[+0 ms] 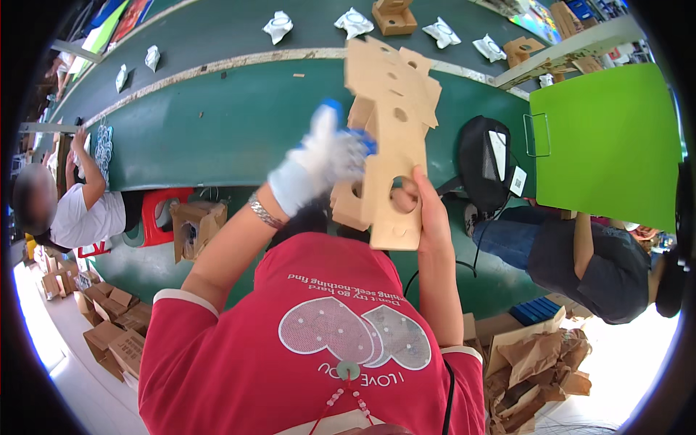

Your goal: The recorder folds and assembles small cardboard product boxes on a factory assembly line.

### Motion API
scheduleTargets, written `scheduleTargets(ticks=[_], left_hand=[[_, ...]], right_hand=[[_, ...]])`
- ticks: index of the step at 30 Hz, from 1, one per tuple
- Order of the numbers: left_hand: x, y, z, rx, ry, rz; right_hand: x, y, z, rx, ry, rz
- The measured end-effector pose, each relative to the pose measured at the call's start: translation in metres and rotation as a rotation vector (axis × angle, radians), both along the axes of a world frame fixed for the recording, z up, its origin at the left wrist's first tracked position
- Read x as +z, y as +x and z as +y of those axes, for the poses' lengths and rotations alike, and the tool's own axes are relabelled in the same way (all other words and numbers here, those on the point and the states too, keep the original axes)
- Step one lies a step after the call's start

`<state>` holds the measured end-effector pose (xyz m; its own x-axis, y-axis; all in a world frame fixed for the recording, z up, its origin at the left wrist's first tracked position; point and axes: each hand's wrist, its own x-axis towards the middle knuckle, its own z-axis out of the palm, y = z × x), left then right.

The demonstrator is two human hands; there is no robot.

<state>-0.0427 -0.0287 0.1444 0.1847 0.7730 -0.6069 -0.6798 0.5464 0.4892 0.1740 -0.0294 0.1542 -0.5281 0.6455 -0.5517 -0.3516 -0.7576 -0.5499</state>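
Observation:
My right hand is bare and grips the lower end of a flat brown cardboard box blank, with fingers showing through its round cutout. The blank stands tilted upward over the green table, with several holes and folded flaps; it seems to be more than one layer. My left hand wears a white glove with blue fingertips. It is at the blank's left edge, thumb raised apart from the curled fingers, slightly blurred. Whether its fingers touch the cardboard is hard to tell.
Several white wrapped packets and an open small brown box lie on the dark conveyor belt. A black fan-like object and a green board stand right. People sit at both sides; cartons lie lower left.

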Motion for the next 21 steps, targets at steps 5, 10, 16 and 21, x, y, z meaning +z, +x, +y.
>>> scheduleTargets(ticks=[5,10,16,21], left_hand=[[0.002,-0.030,0.014,0.516,0.163,-0.140],[-0.006,-0.027,-0.004,0.419,0.177,0.218],[-0.053,-0.023,-0.014,0.068,0.382,0.937],[0.022,-0.012,-0.036,-0.542,0.559,1.739]], right_hand=[[0.028,-0.006,-0.022,0.349,0.126,-0.103],[-0.016,0.012,0.041,0.196,0.024,0.397],[-0.058,-0.026,0.089,0.029,0.362,-0.047],[-0.031,-0.045,0.051,0.011,0.656,-0.265]])
